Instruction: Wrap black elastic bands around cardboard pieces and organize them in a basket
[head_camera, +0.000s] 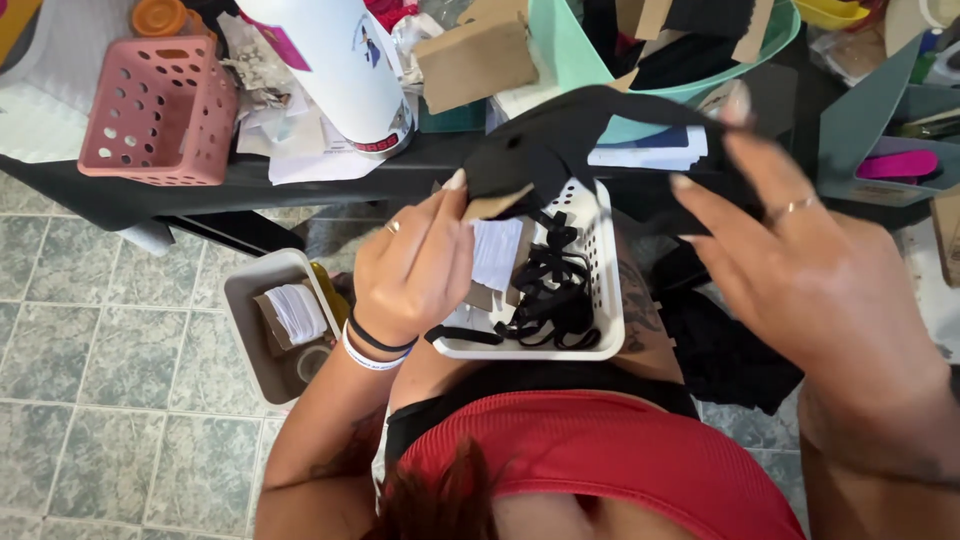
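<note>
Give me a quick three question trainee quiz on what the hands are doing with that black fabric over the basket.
1. True or false: both hands hold the black fabric piece.
2. What lies in the white basket on the lap? A) black elastic bands B) scissors C) buttons
3. Which hand wears wristbands?

Key
1. True: left hand and right hand grip it.
2. A, the black elastic bands.
3. The left.

pink basket (158, 110) on dark table (130, 195)
</note>
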